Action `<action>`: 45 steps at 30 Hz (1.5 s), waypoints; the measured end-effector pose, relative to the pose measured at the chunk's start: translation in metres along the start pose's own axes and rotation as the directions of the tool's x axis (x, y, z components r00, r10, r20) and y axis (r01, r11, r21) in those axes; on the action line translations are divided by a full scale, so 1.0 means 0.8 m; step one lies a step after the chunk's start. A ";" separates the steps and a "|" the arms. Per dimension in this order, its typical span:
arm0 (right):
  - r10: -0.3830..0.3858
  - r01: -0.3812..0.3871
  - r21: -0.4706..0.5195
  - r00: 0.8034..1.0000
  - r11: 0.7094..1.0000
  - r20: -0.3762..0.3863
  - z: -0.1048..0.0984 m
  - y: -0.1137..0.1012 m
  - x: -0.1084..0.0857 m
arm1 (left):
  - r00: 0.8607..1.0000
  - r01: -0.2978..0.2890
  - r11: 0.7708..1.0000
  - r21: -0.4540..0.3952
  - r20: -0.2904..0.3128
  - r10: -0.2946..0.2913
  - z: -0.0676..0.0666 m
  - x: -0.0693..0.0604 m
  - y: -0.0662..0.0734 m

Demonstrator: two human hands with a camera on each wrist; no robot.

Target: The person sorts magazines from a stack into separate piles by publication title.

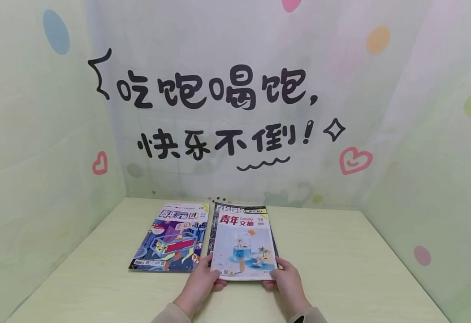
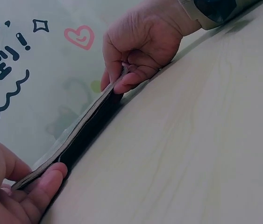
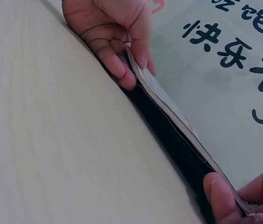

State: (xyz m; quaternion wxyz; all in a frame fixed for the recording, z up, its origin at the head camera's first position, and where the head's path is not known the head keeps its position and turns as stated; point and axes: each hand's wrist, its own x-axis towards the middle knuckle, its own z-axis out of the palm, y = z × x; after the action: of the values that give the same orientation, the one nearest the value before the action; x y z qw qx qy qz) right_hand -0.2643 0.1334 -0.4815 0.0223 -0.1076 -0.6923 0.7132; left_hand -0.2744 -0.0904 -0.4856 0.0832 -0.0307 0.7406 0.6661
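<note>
A magazine with a white and blue cover [image 1: 241, 246] lies over a darker magazine [image 1: 274, 240], whose top and side edges show in the head view. My left hand [image 1: 203, 280] grips the near left corner and my right hand [image 1: 289, 285] the near right corner, thumbs on the cover and fingers beneath. Both wrist views show the near edge [image 2: 87, 123] raised a little off the table, with a dark gap below it. In the right wrist view, the left hand [image 3: 96, 32] and right hand [image 3: 234, 200] pinch opposite ends of that edge.
A purple-covered magazine [image 1: 175, 242] lies to the left on the pale wooden table [image 1: 340, 269]. Behind stands a light fabric wall [image 1: 219, 179] with black lettering, and similar walls rise at both sides.
</note>
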 end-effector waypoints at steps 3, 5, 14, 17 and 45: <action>-0.001 0.001 0.013 1.000 1.000 0.002 0.000 0.000 0.000 | 1.000 -0.010 1.000 0.009 -0.010 0.010 0.002 -0.001 0.000; -0.003 0.003 0.028 1.000 1.000 -0.003 0.001 0.001 0.000 | 1.000 -0.019 1.000 0.009 -0.020 0.019 0.003 -0.002 -0.001; -0.018 0.019 0.081 1.000 0.997 -0.008 0.006 -0.004 -0.002 | 1.000 -0.008 0.996 -0.094 -0.012 0.007 0.000 -0.005 0.003; -0.030 0.030 0.075 1.000 0.997 -0.001 0.010 -0.009 -0.003 | 1.000 -0.006 0.992 -0.122 -0.016 0.004 -0.005 -0.006 0.007; -0.117 0.103 0.071 0.966 0.992 0.232 0.146 -0.045 -0.030 | 0.997 -0.022 0.993 -0.118 -0.082 0.013 -0.173 -0.020 0.018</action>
State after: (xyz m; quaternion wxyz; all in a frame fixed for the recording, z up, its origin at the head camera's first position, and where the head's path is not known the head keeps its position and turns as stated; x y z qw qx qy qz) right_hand -0.2665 0.0154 -0.4407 -0.0170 0.0171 -0.6738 0.7385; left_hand -0.2726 -0.2272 -0.4550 0.0454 -0.0559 0.7026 0.7079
